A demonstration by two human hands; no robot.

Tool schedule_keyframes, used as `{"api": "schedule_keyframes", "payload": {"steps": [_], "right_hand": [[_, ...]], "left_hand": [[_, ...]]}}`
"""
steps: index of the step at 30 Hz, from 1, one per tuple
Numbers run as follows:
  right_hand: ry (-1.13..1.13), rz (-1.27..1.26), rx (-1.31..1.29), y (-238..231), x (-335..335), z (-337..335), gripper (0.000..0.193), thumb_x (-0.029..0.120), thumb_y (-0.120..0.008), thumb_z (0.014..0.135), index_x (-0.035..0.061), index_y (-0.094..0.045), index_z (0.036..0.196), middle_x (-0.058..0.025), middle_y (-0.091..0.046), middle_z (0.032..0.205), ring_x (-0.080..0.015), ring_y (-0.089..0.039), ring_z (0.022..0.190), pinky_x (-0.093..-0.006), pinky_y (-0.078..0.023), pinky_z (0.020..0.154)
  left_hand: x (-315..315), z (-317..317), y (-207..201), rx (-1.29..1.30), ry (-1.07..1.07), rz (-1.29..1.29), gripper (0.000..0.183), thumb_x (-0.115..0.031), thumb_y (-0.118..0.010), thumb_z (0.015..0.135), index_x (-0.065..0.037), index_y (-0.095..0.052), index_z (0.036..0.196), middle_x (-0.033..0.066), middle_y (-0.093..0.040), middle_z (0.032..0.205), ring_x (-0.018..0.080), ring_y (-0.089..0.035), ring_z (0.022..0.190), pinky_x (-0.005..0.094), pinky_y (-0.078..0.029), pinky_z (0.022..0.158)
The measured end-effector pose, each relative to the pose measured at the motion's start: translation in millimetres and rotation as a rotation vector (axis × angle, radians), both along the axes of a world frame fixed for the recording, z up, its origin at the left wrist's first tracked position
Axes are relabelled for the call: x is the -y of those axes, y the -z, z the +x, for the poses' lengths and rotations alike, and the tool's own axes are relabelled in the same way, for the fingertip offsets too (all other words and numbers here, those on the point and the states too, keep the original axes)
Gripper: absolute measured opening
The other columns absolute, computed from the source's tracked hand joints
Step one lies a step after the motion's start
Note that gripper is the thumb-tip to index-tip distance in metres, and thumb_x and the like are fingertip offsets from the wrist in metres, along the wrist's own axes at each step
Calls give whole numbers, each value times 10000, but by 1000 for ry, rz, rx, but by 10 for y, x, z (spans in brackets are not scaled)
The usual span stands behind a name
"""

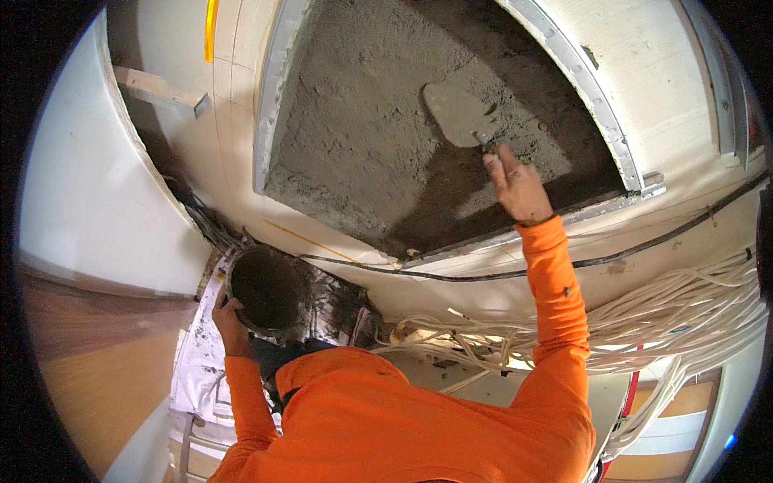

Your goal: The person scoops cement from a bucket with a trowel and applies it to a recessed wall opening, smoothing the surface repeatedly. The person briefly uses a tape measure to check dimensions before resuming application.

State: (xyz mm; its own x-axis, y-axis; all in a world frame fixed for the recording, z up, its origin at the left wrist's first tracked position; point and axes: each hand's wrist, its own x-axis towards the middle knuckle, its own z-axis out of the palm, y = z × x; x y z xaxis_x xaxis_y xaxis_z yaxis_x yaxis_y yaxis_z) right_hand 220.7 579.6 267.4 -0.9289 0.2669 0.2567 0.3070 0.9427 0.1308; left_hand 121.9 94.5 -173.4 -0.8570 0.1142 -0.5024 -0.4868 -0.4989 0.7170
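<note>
Currently | right hand (522, 189): gripping trowel (459, 117) over mortar (346, 105) | left hand (231, 326): grasping bucket (256, 267) rim | progress (visual judgement): mortar spread inside metal edging (272, 97); rough areas apparently remain unsmoothed

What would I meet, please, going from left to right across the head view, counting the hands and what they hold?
Short wooden batten → left hand → dark round bucket → trowel → right hand.

Pale sheet (200, 360) (dark-stained), bucket (248, 278) on it
</note>
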Motion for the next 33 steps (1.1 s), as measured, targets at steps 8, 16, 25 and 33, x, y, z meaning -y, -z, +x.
{"api": "schedule_keyframes", "payload": {"steps": [8,16,25,33], "right_hand": [[95,203,198,834,-105,287,429,474,-510,1060,124,-566,1303,-257,-682,703,-479,-692,674,-588,-558,604],[176,538,95,182,-38,409,417,549,-508,1044,239,-635,1292,-175,-714,685,-397,-715,596,-509,-555,527],[271,513,-156,-122,-96,544,302,463,-561,1047,173,-641,1082,-187,-698,677,-422,-702,606,-546,-539,523],[111,-963,-758,41,201,274,302,420,-534,1100,210,-485,888,120,-363,674,-25,-329,521,-230,-288,448]], "left_hand": [[162,54,50,-69,3,40,627,54,-523,716,28,-631,1334,120,-713,1180,242,-698,968,355,-594,837],[327,121,-147,-9,-121,3,590,92,-497,688,66,-660,1254,71,-692,1087,206,-640,919,304,-519,846],[352,24,-246,-84,-76,-4,544,108,-504,708,72,-669,1225,39,-652,962,173,-600,811,280,-503,749],[255,-22,29,-33,-16,-16,583,7,-568,757,33,-637,1335,91,-703,1191,220,-677,1034,343,-555,916]]}}
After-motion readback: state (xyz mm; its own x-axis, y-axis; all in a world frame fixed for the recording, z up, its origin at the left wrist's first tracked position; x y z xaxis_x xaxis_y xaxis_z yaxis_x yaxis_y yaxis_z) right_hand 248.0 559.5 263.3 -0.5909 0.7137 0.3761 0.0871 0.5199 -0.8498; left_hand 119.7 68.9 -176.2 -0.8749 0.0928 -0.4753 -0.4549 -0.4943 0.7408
